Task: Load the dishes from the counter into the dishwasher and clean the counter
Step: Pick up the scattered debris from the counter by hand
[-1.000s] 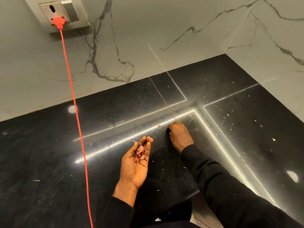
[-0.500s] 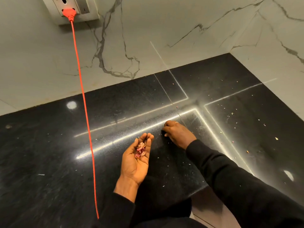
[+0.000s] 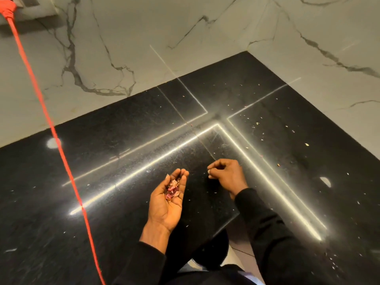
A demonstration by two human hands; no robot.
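The left hand [image 3: 166, 204] is the reference point: it is held palm up over the black counter [image 3: 123, 233], fingers together and lightly cupped, with a small heap of pink and pale scraps [image 3: 172, 191] lying in the palm. Change over the last second: the right hand [image 3: 226, 173], previously pressed down on the counter surface just beyond and right of the left hand, is now lifted clear of the surface and drawn back toward it. Its fingers are curled with thumb and fingertips [image 3: 210, 171] brought together just right of the left hand's fingertips; whether a fragment is pinched between them cannot be determined. The left hand has stayed cupped throughout, and the heap in it shows no visible change. Assessment: one pick-up cycle appears to be ending, and the probable next action is a release into the left palm. The hand needs to be directly above the heap before it opens, because the pieces are light and can scatter. Remaining work: loose crumbs [image 3: 257, 123] are spread over the counter, most of them right of the left hand and farther back toward the marble wall [image 3: 185, 27], a few left of it and near the front edge. An orange cable [image 3: 61, 153] hangs across the view well left of the left hand. No dishes and no dishwasher are in view, so only the counter-cleaning stage can be assessed, and it is judged incomplete
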